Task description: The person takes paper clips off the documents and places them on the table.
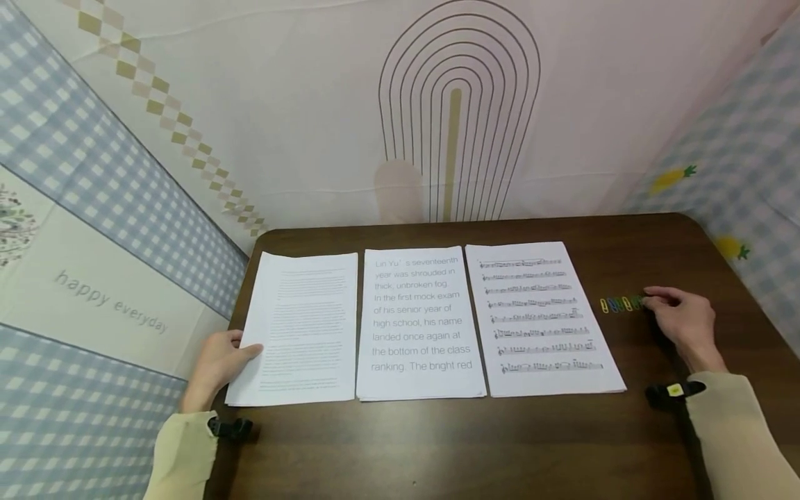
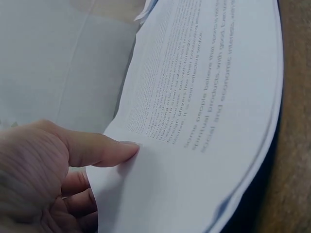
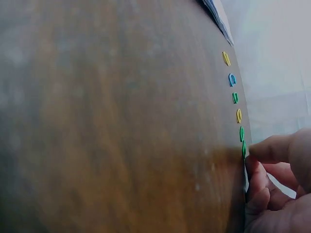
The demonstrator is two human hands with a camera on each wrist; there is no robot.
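A stack of printed paper (image 1: 306,326) lies at the table's left side. My left hand (image 1: 220,361) grips its left edge, thumb on top and fingers beneath; in the left wrist view the sheets (image 2: 194,111) bow upward there. On the right, a row of coloured paper clips (image 1: 615,305) runs beside the sheet music. My right hand (image 1: 681,321) is at the right end of that row, pinching a green paper clip (image 3: 243,149) between thumb and index finger. The other clips, yellow, blue and green, lie apart in line, such as a yellow paper clip (image 3: 238,116).
In the middle lies a large-print text stack (image 1: 420,323), with a sheet music stack (image 1: 544,319) to its right. All rest on a dark wooden table (image 1: 400,444). A printed cloth (image 1: 312,139) hangs behind, and checked cloth (image 1: 94,180) is at the left.
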